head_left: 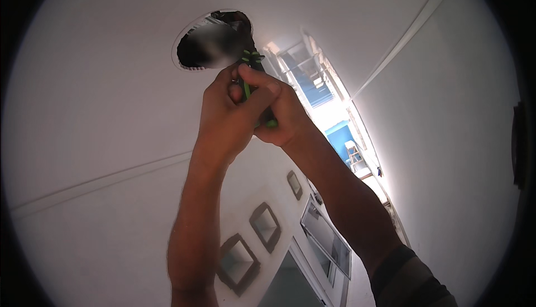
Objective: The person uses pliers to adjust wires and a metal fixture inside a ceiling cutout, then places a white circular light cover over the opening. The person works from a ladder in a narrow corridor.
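Observation:
Overhead, a round cut-out (194, 48) in the white ceiling has a ragged rim and a dark, blurred interior. Just below its right edge, my left hand (226, 114) and my right hand (282, 114) are closed together around a black-and-green hand tool (247, 90), probably pliers, with their thumbs crossing over it. The tool points up toward the hole, where a dark shape at the right side is too unclear to name. My fingers hide much of the tool and anything between its tips.
Below are a white wall (111, 234) with square recesses (265, 229), a doorway (287, 284) and an open window sash (326, 237). A plain wall (446, 156) runs along the right. The bright passage end has a blue panel (338, 139) and a white stepladder (352, 153).

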A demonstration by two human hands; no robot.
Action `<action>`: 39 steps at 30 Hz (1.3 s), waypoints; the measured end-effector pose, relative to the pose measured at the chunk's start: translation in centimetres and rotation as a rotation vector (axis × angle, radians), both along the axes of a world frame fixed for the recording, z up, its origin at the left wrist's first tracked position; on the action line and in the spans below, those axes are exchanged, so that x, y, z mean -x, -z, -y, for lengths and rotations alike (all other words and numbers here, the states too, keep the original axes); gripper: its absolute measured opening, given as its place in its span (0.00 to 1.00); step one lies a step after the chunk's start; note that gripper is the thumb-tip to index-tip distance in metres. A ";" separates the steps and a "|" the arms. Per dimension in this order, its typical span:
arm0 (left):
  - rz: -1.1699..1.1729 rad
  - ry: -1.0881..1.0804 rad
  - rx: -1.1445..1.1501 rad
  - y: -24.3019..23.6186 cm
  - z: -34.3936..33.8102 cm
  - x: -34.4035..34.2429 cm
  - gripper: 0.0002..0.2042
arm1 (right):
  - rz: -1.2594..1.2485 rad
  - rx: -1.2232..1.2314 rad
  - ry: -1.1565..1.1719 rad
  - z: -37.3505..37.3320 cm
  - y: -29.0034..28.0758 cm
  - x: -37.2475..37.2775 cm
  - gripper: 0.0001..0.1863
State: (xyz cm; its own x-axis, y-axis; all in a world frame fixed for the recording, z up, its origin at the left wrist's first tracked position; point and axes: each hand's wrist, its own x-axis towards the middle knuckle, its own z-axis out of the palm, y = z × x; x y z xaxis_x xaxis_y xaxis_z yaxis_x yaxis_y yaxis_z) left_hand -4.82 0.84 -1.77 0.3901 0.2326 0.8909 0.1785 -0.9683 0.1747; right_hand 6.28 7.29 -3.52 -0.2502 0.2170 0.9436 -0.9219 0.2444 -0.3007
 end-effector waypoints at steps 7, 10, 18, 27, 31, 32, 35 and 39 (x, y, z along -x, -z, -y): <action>-0.252 0.399 0.453 -3.6 -1.9 1.8 0.23 | 0.046 -0.057 0.277 1.1 0.5 -2.7 0.17; -0.116 0.778 0.592 -3.1 -3.2 -1.2 0.26 | -0.001 -0.014 0.385 1.8 0.5 -2.7 0.18; -0.094 0.935 0.479 -3.6 -8.6 -3.6 0.29 | -0.102 -0.019 1.580 5.0 2.4 -1.9 0.41; -0.100 0.986 0.579 -2.0 -7.0 -2.9 0.27 | -0.075 0.031 1.759 4.3 2.2 1.1 0.39; -0.047 0.811 0.522 -3.0 -6.7 -1.7 0.22 | -0.081 0.008 1.607 4.2 1.8 0.4 0.34; -0.005 0.728 0.511 -3.2 -6.3 -1.7 0.21 | -0.145 -0.014 1.582 3.2 1.5 0.4 0.30; 0.102 0.492 0.447 -3.5 -4.8 -1.3 0.18 | -0.229 -0.025 1.406 1.5 0.9 1.3 0.18; 0.119 0.198 0.315 -3.6 -2.8 -1.4 0.17 | -0.112 0.085 0.912 3.5 1.7 0.9 0.07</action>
State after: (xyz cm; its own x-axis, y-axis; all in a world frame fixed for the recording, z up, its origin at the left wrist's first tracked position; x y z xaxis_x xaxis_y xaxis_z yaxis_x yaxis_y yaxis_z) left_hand -3.46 3.67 1.82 0.3527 0.4328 0.8296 -0.0459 -0.8775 0.4773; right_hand 5.33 3.83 -5.20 0.1433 0.3553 0.9237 -0.4082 0.8715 -0.2718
